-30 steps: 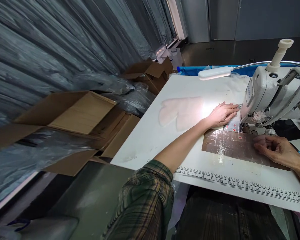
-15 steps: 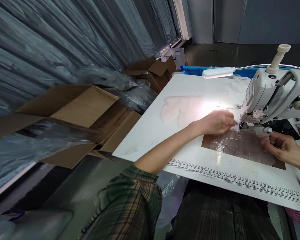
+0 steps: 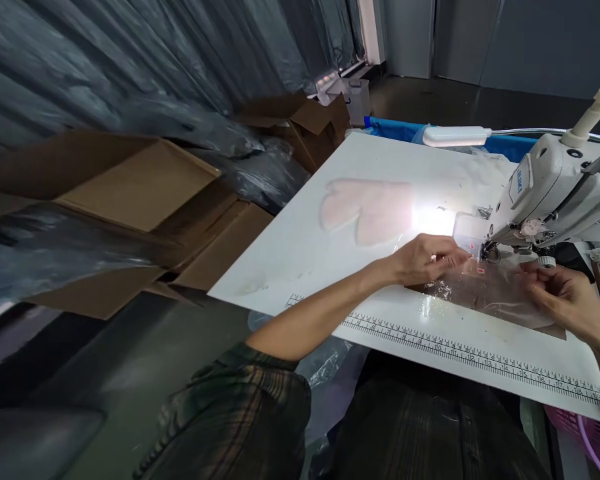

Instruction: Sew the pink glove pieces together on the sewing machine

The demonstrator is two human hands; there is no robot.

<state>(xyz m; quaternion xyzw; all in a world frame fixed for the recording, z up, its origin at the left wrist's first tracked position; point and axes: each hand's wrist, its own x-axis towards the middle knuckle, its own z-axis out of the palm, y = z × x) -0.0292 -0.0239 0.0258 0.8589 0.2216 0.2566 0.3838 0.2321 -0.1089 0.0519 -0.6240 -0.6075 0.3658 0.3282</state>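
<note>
Beyond the tabletop's (image 3: 285,253) left edge, an open cardboard carton (image 3: 145,187) has crumpled clear plastic (image 3: 70,240) in it; a purple basket (image 3: 563,427) sits below the near right corner. Behind the ruled front edge, the red-marked clear film (image 3: 500,287) lies under the sewing machine (image 3: 545,180), between your hands. Your right hand (image 3: 563,293) pinches it; your left hand (image 3: 425,260) narrows beside it, grip unclear.
</note>
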